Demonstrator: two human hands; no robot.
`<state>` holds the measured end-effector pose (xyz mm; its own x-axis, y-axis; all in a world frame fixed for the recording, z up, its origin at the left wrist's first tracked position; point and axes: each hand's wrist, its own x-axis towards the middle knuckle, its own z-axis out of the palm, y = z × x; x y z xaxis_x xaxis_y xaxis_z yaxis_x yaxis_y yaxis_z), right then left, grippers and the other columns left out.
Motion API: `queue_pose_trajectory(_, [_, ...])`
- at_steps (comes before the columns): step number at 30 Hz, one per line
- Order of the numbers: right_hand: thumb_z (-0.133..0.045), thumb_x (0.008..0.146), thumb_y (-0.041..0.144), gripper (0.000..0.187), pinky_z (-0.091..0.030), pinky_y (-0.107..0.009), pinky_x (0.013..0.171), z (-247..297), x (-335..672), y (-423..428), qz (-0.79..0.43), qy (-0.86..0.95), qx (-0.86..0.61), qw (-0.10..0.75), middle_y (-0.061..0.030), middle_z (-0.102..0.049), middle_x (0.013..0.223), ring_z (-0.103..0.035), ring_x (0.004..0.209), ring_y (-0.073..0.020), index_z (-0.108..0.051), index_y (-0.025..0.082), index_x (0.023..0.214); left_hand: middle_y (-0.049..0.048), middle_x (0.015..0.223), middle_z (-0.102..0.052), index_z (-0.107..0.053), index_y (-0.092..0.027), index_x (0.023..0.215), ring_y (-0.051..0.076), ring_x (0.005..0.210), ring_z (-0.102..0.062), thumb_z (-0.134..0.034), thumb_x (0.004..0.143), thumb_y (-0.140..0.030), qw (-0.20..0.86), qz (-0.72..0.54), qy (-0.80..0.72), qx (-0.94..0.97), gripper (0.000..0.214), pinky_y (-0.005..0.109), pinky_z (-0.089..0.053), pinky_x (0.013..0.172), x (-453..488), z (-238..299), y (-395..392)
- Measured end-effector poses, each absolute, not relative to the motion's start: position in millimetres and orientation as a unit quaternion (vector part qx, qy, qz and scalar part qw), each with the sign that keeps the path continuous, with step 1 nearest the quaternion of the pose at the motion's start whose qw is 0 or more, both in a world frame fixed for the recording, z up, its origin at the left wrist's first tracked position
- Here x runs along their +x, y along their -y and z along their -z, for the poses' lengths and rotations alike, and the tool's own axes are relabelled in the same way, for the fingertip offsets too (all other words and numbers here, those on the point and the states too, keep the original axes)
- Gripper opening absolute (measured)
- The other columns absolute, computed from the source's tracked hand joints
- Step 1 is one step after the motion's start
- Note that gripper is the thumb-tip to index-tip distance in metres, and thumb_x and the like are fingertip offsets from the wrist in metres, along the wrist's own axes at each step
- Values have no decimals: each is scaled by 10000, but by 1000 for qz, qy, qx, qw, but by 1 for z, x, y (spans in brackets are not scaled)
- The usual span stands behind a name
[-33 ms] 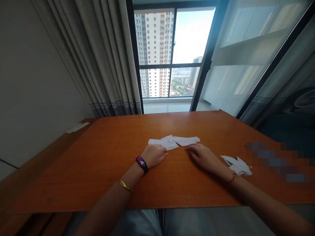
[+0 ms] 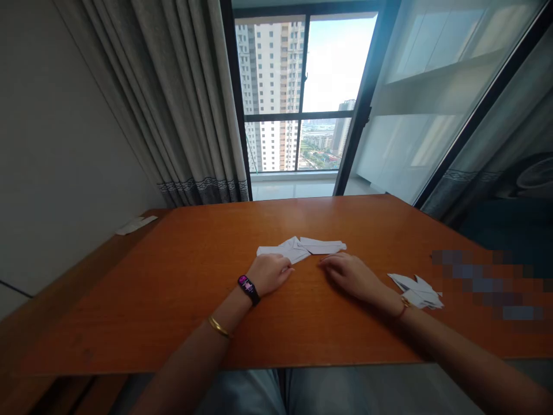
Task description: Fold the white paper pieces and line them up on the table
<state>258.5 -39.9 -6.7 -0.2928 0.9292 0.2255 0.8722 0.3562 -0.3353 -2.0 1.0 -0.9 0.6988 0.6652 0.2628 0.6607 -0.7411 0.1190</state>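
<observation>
Found folded white paper pieces lying flat at centre of orange-brown worktop, overlapping one another. Noted left hand knuckles-up, fingers loosely curled, tips touching near edge of left piece; cannot tell whether pinching or merely resting. Noted right hand palm-down, fingers stretched nearly flat, tips just beside right piece, gripping nothing. Logged second paper heap near right wrist, watch on left wrist, loose slip on side ledge, well apart.
</observation>
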Motion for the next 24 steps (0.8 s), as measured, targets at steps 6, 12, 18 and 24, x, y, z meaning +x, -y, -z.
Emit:
queue_pose_trajectory(6, [-589, 769, 376, 453, -440, -368, 925, -19, 261, -16, -85, 732, -650, 187, -88, -609, 1240, -577, 1092, -271, -615, 196, 1183, 80, 1146, -577, -597, -208, 1060, 242, 1085, -515, -620, 787, -475, 16, -246, -477, 844, 382, 384, -398, 939, -13, 10, -13])
queue_pose_trajectory(12, [-742, 595, 477, 643, -455, -398, 830, -4, 260, -43, -112, 715, -683, 99, -114, -642, 1149, -573, 1059, -326, -607, 188, 1153, 120, 1301, -533, -423, -183, 1334, 280, 1191, -485, -621, 766, -533, 75, -175, -458, 868, 696, 433, -352, 1020, -14, 18, -17])
queue_pose_trajectory(18, [-763, 577, 409, 419, -421, -256, 559, -27, 258, -35, -227, 704, -641, 203, -55, -655, 822, -597, 723, -200, -624, 132, 858, 85, 1248, -564, -438, -214, 1323, 254, 1148, -518, -709, 723, -395, 97, -212, -408, 883, 683, 401, -400, 996, -14, 12, -13])
queue_pose_trajectory(24, [-682, 725, 420, 544, -522, -299, 657, -47, 228, -20, -424, 670, -492, 359, -112, -661, 1042, -636, 841, -209, -550, 121, 1160, 150, 1487, -248, -62, -222, 1476, 287, 1386, -228, -766, 655, -442, 74, -363, -422, 828, 1104, 468, -252, 1119, -10, 14, -12])
